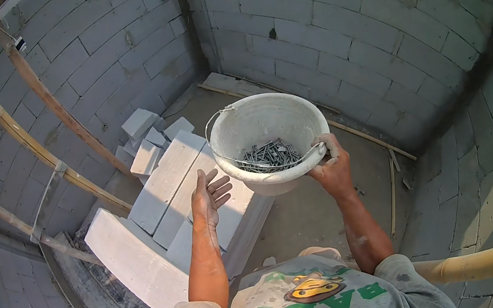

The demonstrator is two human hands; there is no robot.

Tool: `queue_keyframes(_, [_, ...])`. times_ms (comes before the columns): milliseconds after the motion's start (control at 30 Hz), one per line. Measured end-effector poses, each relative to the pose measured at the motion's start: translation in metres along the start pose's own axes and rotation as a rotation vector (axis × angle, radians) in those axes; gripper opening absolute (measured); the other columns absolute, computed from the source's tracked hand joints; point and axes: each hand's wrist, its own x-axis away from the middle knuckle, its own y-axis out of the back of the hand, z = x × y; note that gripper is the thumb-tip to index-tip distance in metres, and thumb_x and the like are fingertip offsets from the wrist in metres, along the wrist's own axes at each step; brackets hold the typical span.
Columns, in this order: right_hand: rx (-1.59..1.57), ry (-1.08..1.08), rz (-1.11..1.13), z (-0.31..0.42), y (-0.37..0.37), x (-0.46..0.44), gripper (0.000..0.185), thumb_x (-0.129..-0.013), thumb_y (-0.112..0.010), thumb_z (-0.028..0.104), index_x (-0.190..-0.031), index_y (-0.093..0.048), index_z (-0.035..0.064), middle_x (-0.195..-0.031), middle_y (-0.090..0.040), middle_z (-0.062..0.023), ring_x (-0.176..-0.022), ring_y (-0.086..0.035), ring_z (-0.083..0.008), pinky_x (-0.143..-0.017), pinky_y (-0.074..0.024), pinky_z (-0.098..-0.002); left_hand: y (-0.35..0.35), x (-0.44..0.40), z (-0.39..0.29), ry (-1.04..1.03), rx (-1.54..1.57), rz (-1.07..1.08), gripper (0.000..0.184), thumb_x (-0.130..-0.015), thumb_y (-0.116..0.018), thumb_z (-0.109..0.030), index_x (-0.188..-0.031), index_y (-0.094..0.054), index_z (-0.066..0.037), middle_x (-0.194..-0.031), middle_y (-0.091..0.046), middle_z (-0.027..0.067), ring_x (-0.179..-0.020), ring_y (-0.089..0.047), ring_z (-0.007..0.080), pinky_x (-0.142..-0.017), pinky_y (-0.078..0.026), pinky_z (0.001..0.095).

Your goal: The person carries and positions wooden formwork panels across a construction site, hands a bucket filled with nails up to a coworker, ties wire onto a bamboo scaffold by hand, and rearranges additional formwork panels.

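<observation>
Head view: my right hand (331, 167) is gripping the white bucket (259, 112) up in front of me, so the lifting's looking done, with metal fasteners (269, 155) sitting inside, while my left hand (207, 196) is hanging unclenched beside it, not holding any yet.

Support: grey-brown floor (297, 220), dusty surface. On it, a stack of large pale blocks (168, 190), set side by side, seams visible between the upper ones; one long block (137, 260) sits at the near left end, crosswise to them. Beyond the stack — a loose heap of smaller block pieces (142, 135), lying at mixed angles. Right side: a long wooden strip (374, 138) runs near the wall base; a second strip (393, 198) lies nearer. Between stack and strips — small dark scraps (359, 191), too small to identify.
</observation>
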Motion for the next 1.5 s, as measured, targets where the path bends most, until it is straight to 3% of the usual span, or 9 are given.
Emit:
queue_keyframes(233, [-0.232, 0.07, 0.103, -0.009, 0.005, -0.113, 0.052, -0.055, -0.085, 0.016, -0.095, -0.054, 0.0056, -0.084, -0.057, -0.002, -0.076, -0.056, -0.0092, -0.07, -0.0492, -0.0253, -0.072, -0.079, 0.024, 0.181, 0.572, 0.266, 0.085, -0.085, -0.024, -0.069, -0.137, -0.027, -0.002, -0.131, -0.041, 0.0233, -0.121, -0.041, 0.0347, -0.095, -0.037, 0.0519])
queue_keyframes(300, [-0.267, 0.106, 0.178, -0.025, 0.001, -0.144, 0.052, -0.055, -0.085, 0.015, -0.096, -0.054, 0.0059, -0.085, -0.057, -0.0024, -0.077, -0.057, -0.01, -0.072, -0.0489, -0.0254, -0.091, -0.112, 0.015, 0.011, 0.801, 0.548, 0.068, -0.088, -0.037, -0.056, -0.134, -0.034, -0.006, -0.131, -0.043, 0.0197, -0.115, -0.046, 0.0372, -0.096, -0.039, 0.0517])
queue_keyframes(433, [-0.199, 0.266, 0.399, -0.066, -0.014, -0.212, 0.052, -0.057, -0.085, 0.017, -0.098, -0.054, 0.0065, -0.089, -0.057, -0.0039, -0.081, -0.057, -0.0122, -0.078, -0.0482, -0.0274, -0.113, -0.174, 0.005, -0.148, 1.059, 0.526, 0.045, -0.094, -0.037, -0.037, -0.125, -0.045, -0.005, -0.125, -0.05, 0.0137, -0.112, -0.05, 0.0292, -0.098, -0.041, 0.0445])
queue_keyframes(633, [-0.452, 0.403, 0.556, -0.13, -0.034, -0.326, 0.101, -0.059, -0.084, 0.032, -0.137, -0.026, 0.0068, -0.129, -0.042, -0.017, -0.116, -0.047, -0.0268, -0.099, -0.0381, -0.0373, -0.187, -0.25, -0.041, -0.452, 1.026, 0.258, 0.057, -0.09, -0.037, -0.048, -0.126, -0.044, -0.005, -0.126, -0.049, 0.0161, -0.113, -0.048, 0.0326, -0.1, -0.037, 0.0491])
queue_keyframes(667, [-0.427, 0.393, 0.693, -0.159, -0.042, -0.343, 0.125, -0.056, -0.082, 0.041, -0.142, 0.002, 0.0084, -0.143, -0.019, -0.0221, -0.131, -0.028, -0.033, -0.104, -0.0315, -0.0457, -0.2, -0.265, -0.051, -0.497, 1.026, 0.226, 0.057, -0.09, -0.037, -0.048, -0.126, -0.045, -0.005, -0.126, -0.049, 0.0161, -0.113, -0.048, 0.0326, -0.1, -0.037, 0.0492])
queue_keyframes(800, [-0.569, 0.285, 0.677, -0.205, -0.048, -0.385, 0.137, -0.051, -0.08, 0.051, -0.14, 0.016, 0.0116, -0.145, -0.003, -0.0266, -0.136, -0.011, -0.0349, -0.106, -0.0258, -0.0504, -0.239, -0.298, -0.085, -0.586, 0.987, 0.246, 0.057, -0.089, -0.038, -0.049, -0.125, -0.045, -0.005, -0.125, -0.05, 0.0146, -0.113, -0.048, 0.0304, -0.098, -0.038, 0.0476])
queue_keyframes(1000, [-0.615, 0.379, 0.603, -0.242, -0.084, -0.396, 0.139, -0.051, -0.082, 0.05, -0.139, 0.019, 0.0116, -0.145, -0.008, -0.0211, -0.132, -0.023, -0.0324, -0.106, -0.028, -0.0461, -0.262, -0.341, -0.127, -0.822, 0.536, 0.027, 0.059, -0.088, -0.043, -0.052, -0.128, -0.04, -0.009, -0.127, -0.048, 0.0102, -0.112, -0.05, 0.0259, -0.096, -0.041, 0.0439])
queue_keyframes(1067, [-0.674, 0.393, 0.568, -0.231, -0.085, -0.412, 0.135, -0.056, -0.081, 0.047, -0.138, 0.019, 0.0069, -0.144, -0.013, -0.0225, -0.131, -0.025, -0.0329, -0.106, -0.0274, -0.0432, -0.277, -0.341, -0.155, -0.726, 0.83, 0.223, 0.06, -0.089, -0.04, -0.054, -0.13, -0.038, -0.011, -0.127, -0.048, 0.0087, -0.113, -0.049, 0.0257, -0.096, -0.041, 0.0433])
queue_keyframes(1500, [-0.904, 0.414, 0.351, -0.151, -0.094, -0.539, 0.138, -0.052, -0.079, 0.057, -0.138, 0.012, -0.0005, -0.139, -0.015, -0.0244, -0.13, -0.024, -0.0342, -0.106, -0.0292, -0.0439, -0.337, -0.344, -0.292, -0.985, 0.36, 0.287, 0.072, -0.09, -0.02, -0.061, -0.135, -0.03, -0.006, -0.131, -0.043, 0.0151, -0.11, -0.052, 0.0268, -0.081, -0.052, 0.0378])
